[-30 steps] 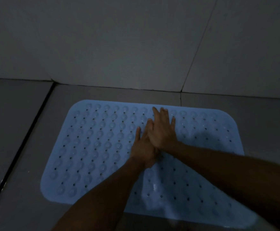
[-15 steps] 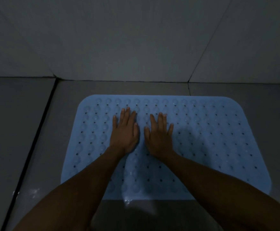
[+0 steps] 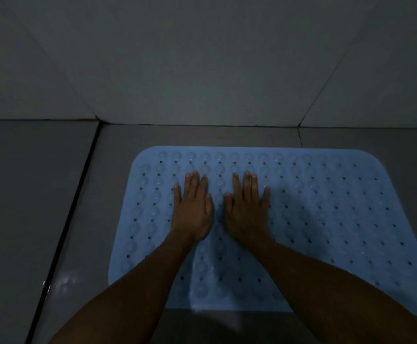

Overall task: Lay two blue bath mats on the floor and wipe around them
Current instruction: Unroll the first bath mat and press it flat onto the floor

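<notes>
One light blue bath mat point(image 3: 326, 207) with rows of suction bumps and small holes lies flat on the grey tiled floor, close to the wall. My left hand point(image 3: 192, 207) rests palm down on the mat's left half, fingers spread and holding nothing. My right hand point(image 3: 248, 209) lies palm down beside it, a small gap between the two thumbs, also holding nothing. Both forearms reach in from the bottom edge and cover part of the mat's near side. Only this one mat is in view.
A grey tiled wall point(image 3: 202, 70) rises just beyond the mat's far edge. A dark floor joint point(image 3: 66, 219) runs diagonally on the left. A wet shine point(image 3: 64, 281) shows on the floor near the mat's left front corner.
One second ago my hands overlapped at the mat's centre. They have slid apart and now press side by side on the left half; the view has shifted slightly.
</notes>
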